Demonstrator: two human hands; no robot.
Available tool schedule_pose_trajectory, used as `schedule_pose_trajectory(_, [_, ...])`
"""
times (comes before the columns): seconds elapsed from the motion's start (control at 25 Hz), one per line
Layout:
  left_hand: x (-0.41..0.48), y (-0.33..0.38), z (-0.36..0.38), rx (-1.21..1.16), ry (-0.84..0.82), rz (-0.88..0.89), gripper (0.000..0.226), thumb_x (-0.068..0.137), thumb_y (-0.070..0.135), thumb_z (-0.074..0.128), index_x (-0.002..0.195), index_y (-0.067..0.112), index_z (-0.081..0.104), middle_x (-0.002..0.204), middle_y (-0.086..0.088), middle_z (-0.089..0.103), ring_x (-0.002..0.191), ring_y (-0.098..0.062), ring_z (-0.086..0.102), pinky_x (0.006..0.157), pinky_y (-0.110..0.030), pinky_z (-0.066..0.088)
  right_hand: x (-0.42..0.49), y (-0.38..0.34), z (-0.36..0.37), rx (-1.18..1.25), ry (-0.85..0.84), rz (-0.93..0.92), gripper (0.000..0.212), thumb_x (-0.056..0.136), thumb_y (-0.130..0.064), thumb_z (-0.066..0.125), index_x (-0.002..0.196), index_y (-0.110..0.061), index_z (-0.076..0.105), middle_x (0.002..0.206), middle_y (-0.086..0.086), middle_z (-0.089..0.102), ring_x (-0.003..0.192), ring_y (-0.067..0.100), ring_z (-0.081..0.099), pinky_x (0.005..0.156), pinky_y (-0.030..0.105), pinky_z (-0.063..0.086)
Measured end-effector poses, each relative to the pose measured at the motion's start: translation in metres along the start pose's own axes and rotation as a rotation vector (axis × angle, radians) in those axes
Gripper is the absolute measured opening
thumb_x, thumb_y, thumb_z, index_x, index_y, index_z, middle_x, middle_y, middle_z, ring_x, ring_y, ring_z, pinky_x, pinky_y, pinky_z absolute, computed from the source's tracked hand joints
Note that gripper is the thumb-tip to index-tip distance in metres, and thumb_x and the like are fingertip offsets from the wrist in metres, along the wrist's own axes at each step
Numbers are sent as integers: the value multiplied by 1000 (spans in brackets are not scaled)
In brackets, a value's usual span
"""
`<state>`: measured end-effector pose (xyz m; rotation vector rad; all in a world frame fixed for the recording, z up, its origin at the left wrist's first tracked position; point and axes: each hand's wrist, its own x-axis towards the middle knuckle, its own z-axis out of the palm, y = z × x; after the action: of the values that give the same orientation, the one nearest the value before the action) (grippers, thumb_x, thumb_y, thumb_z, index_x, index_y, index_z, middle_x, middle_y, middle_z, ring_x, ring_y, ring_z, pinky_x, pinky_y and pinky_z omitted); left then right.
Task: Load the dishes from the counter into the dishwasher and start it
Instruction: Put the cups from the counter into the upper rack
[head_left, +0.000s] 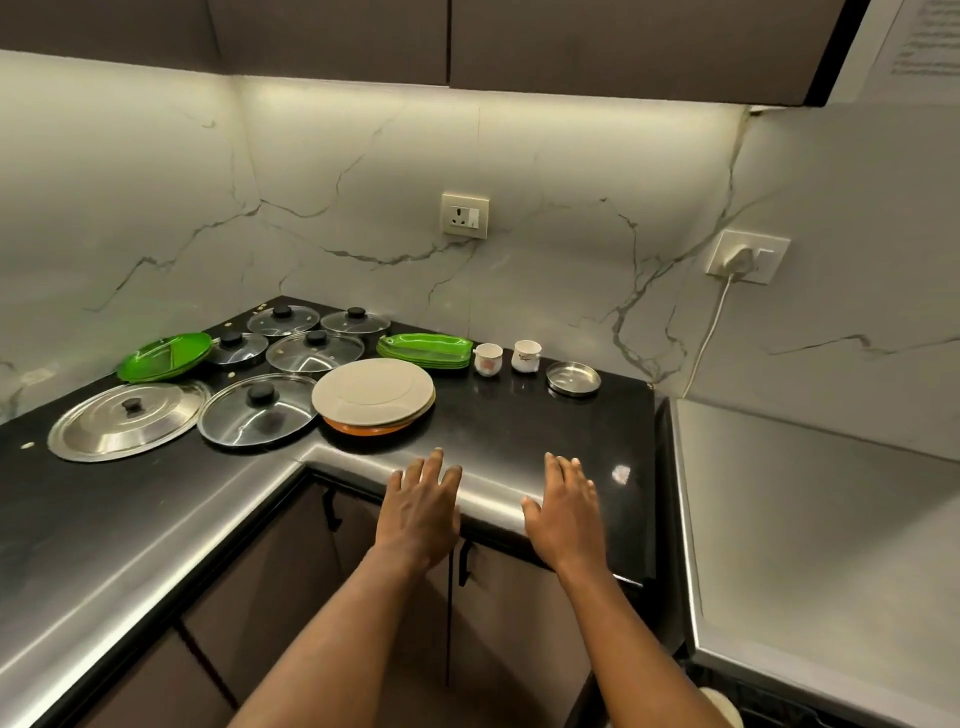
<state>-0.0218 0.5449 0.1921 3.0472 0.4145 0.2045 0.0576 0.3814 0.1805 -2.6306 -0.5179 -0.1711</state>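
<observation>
On the black L-shaped counter (519, 415) lies a stack of cream plates over an orange one (373, 395). Behind it sit a pile of green trays (426, 351), two white cups (488, 358) (526, 356) and a small steel plate (573, 379). To the left are a steel lid (127, 418), several glass lids (257, 408) and a green divided plate (163, 356). My left hand (423, 506) and my right hand (563, 509) hover flat, fingers straight, over the counter's front edge, holding nothing. The dishwasher is out of view.
A grey appliance top (831, 519) stands to the right of the counter. A white plug and cable (740, 260) hang from the right wall socket. Dark cabinet doors with black handles (465, 566) sit below the counter. Wall cupboards hang overhead.
</observation>
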Motion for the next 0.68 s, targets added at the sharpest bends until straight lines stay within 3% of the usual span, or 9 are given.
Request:
schedule_pose_trajectory(0.28, [85,1,18,-25,-23,39,56,99,32,46,151,22,28,164,-9,13,150,-29,16,118,-45,21,71,33,4,-22,14,75,68,96,-34,53,153,-14,21,159,7,23,149,23,13,121,39,15])
schedule_pose_trajectory(0.68, [228,-53,47,-86,-74,104,56,100,30,43,153,22,24,163,-7,15,149,-29,17,116,-45,26,195,6,48,-49,-48,149,71,96,-36,53,154,-17,18,160,5,19,148,20,14,121,38,16])
